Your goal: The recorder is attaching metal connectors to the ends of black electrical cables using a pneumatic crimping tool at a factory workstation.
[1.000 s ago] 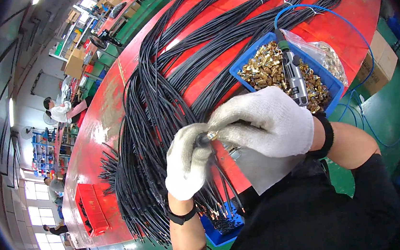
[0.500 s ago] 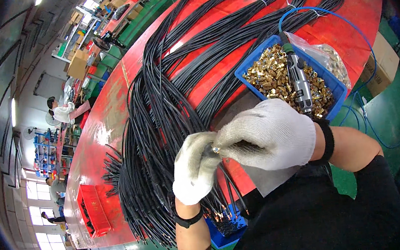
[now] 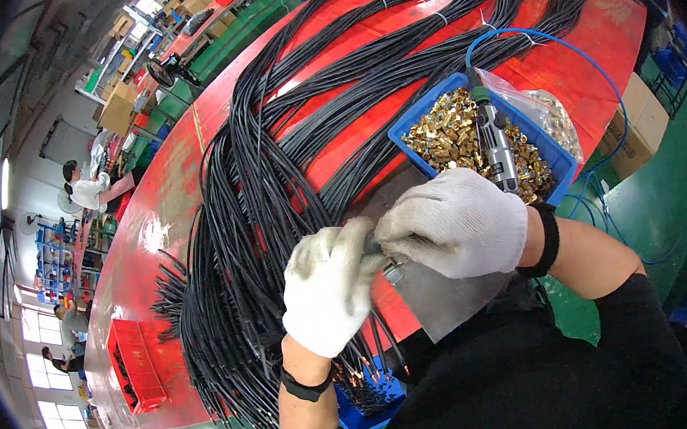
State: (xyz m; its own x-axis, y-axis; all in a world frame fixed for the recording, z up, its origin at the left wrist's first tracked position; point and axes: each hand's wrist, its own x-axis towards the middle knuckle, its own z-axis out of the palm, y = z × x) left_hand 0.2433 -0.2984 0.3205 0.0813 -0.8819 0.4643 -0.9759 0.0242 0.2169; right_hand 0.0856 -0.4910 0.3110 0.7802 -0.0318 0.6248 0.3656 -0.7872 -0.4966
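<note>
Both of my hands wear white knit gloves and meet fingertip to fingertip over the near part of the table. My left hand (image 3: pixel 327 289) is closed, its thumb and fingers pinched on a small dark piece mostly hidden by the gloves. My right hand (image 3: pixel 462 224) is closed too, and a small silvery metal fitting (image 3: pixel 393 272) shows just under its fingers. Whether the dark piece and the fitting are joined cannot be seen. Beside my left hand hangs a thick bundle of black cables (image 3: pixel 241 307), some with bare copper ends.
A blue bin (image 3: pixel 403 144) of brass fittings (image 3: pixel 441 132) stands right of the cables, with a grey power screwdriver (image 3: pixel 496 146) lying across it. A red bin (image 3: pixel 136 363) sits at left on the red table (image 3: pixel 167 231). Below the cable ends is another blue bin (image 3: pixel 355 418).
My view has shifted a little, so the table things sit further left. The fitting, earlier a small ring end between my fingertips, now shows side-on under my right fingers.
</note>
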